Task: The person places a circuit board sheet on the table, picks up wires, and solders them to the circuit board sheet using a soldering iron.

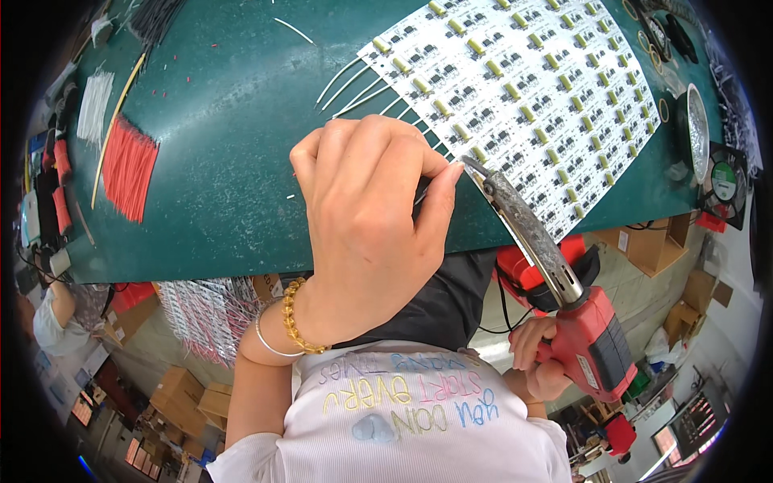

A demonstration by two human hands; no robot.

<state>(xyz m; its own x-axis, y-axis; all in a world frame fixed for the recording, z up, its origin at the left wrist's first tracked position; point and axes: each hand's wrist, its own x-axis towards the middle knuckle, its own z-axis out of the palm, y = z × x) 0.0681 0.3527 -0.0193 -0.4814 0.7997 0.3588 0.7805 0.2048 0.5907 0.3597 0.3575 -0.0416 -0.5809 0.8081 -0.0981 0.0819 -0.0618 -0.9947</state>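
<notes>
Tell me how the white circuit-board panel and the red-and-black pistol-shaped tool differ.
Shape: the white circuit-board panel, dotted with yellow and black parts, is flat and broad; the red-and-black pistol-shaped tool has a long grey metal barrel.
Support: the panel lies on the green tabletop; the tool is held in the right hand.
Shared: the panel's edge and the tool's tip both reach close to the left hand.

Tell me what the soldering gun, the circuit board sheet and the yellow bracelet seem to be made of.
Soldering gun: likely moulded plastic body, red with a dark panel; metal barrel, shiny near the body, blotchy and darkened toward the tip.
Circuit board sheet: probably rigid laminate, coated white; its core can't be told.
Bracelet: glossy, translucent amber-yellow beads, perhaps glass, stone or plastic.
</notes>
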